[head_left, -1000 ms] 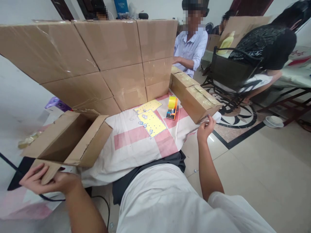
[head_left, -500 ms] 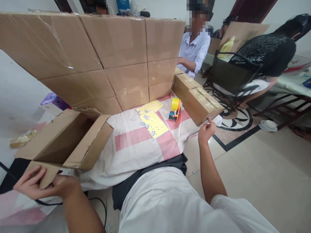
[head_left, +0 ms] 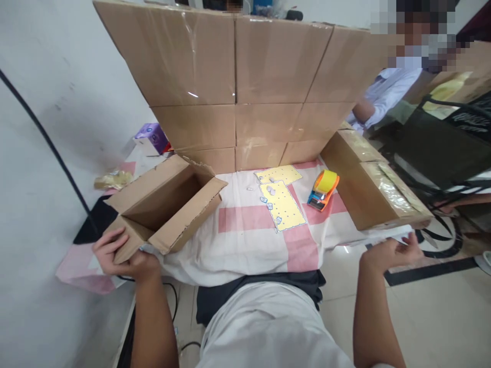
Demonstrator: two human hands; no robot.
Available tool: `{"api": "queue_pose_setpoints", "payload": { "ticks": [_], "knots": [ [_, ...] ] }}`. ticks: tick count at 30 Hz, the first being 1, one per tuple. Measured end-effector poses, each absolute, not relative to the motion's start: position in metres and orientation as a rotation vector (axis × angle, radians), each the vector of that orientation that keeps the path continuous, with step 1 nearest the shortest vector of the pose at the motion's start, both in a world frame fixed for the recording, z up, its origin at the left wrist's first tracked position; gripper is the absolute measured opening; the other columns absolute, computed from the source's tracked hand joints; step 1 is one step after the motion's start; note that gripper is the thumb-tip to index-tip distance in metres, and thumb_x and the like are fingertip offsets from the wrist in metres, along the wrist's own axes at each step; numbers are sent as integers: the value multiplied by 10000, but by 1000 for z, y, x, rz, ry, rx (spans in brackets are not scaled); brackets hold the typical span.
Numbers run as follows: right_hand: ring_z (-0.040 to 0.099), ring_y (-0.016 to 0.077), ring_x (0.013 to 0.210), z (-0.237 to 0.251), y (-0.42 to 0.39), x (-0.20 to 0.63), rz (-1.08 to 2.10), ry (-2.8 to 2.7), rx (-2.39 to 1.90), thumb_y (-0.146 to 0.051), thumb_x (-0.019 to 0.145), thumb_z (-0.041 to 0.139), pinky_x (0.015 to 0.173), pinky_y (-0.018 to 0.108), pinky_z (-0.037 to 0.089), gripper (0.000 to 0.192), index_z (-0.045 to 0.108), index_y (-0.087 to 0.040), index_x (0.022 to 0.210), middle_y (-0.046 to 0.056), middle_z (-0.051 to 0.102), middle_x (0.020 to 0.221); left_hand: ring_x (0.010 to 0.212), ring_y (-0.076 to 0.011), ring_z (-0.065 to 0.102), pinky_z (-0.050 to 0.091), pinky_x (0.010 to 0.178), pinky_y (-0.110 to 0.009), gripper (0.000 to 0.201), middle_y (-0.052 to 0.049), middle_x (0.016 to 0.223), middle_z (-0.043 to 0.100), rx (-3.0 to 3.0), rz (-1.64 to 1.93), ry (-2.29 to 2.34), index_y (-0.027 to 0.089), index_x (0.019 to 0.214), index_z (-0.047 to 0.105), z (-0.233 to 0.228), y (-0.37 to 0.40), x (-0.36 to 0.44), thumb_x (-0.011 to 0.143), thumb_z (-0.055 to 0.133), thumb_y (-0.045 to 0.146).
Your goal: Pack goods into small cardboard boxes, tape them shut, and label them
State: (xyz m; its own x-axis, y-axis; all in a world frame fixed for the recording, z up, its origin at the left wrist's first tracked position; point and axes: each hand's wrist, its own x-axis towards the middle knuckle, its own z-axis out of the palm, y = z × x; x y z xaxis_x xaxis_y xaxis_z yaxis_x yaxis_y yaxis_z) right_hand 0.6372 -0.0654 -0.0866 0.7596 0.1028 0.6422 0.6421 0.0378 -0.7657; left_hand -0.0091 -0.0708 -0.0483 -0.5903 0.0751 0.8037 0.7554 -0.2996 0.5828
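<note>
My left hand grips the near flap of an open, empty cardboard box lying at the left edge of the cloth-covered table. My right hand is at the table's right edge, pinching the white cloth edge just below a sealed, taped cardboard box. Between the hands lie two yellow perforated sheets with small bluish pieces on them, and an orange tape dispenser with a yellow roll.
A wall of stacked cardboard boxes closes the back of the table. A purple box and a crumpled wrapper lie at the far left. Another person in a light shirt sits at the right behind a black chair.
The view has swung left. My right hand dropped from the sealed box's corner to the cloth edge. My left hand keeps hold of the open box's flap.
</note>
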Motion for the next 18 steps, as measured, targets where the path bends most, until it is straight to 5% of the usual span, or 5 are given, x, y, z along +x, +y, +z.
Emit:
{"api": "queue_pose_setpoints", "payload": {
  "ticks": [3,7,9,13,18],
  "knots": [
    [585,267,828,-66,-51,589,-565,-712,-1366,-249,708,638,763,518,526,392,638,-272,1099,69,517,1022,902,-286,643,502,942,-537,167,-47,833,563,-1021,-2045,-1429,242,723,453,-47,-66,-9,784,545,367],
    [635,247,922,-28,-16,486,-133,-1320,-1247,-305,835,670,816,459,562,346,615,-258,1173,70,594,1089,884,-247,630,483,953,-501,126,-41,851,573,-1039,-2261,-1420,206,686,462,-47,-56,-15,747,534,289],
    [604,324,1249,-15,7,435,231,-1708,-1099,-407,858,726,971,521,556,642,490,-279,1441,136,576,1368,882,-239,628,483,955,-489,132,-47,850,594,-1110,-2326,-1462,199,678,476,-47,-49,-14,766,537,277],
    [175,419,1616,-17,51,359,749,-2224,-821,-625,712,870,1258,669,274,1365,-32,-306,1685,178,163,1744,966,-239,636,486,979,-468,172,-59,949,648,-1297,-2430,-1495,199,724,532,-45,-35,-4,822,599,323],
    [299,399,1584,-46,79,316,1093,-2076,-678,-779,682,808,1265,567,361,1481,-179,-286,1670,154,199,1746,1054,-269,660,497,983,-463,315,-71,1081,710,-1588,-2590,-1532,206,738,570,-49,-18,-3,799,700,487]
  ]
}}
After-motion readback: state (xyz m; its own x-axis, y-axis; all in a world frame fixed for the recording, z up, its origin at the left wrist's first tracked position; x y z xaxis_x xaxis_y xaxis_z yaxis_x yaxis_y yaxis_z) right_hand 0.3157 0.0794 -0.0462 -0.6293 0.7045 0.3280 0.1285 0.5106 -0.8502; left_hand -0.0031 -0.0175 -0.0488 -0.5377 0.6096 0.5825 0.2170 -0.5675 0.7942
